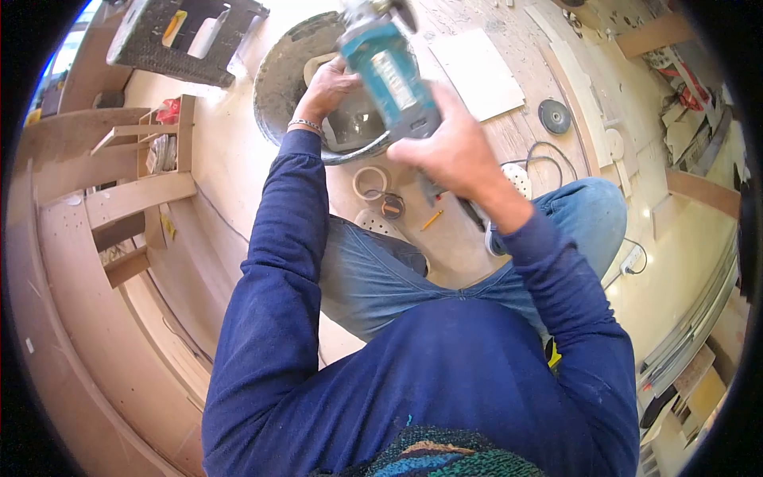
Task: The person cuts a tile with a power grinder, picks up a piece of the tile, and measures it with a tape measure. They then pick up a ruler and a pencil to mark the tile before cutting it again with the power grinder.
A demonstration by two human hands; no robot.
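Note:
A teal angle grinder (pixel 389 79) is in my right hand (pixel 461 147), which is wrapped round the rear of its body. The grinder's head points away from me, over the right side of a round, dirty bucket (pixel 269 95), and is slightly blurred. My left hand (pixel 327 89) reaches over the bucket with its fingers curled on a pale flat piece (pixel 315 70). The grinder covers part of that piece and some of my left fingertips. Below the bucket, a tape roll (pixel 370 183) and a small dark round item (pixel 392 206) lie on the floor.
A white tile (pixel 478 73) lies right of the bucket, near a dark grinding disc (pixel 554 117). A pencil (pixel 431 220) and a cable (pixel 548 151) are on the floor. A black crate (pixel 159 60) and wooden frame (pixel 143 199) stand left; offcuts (pixel 691 127) lie right.

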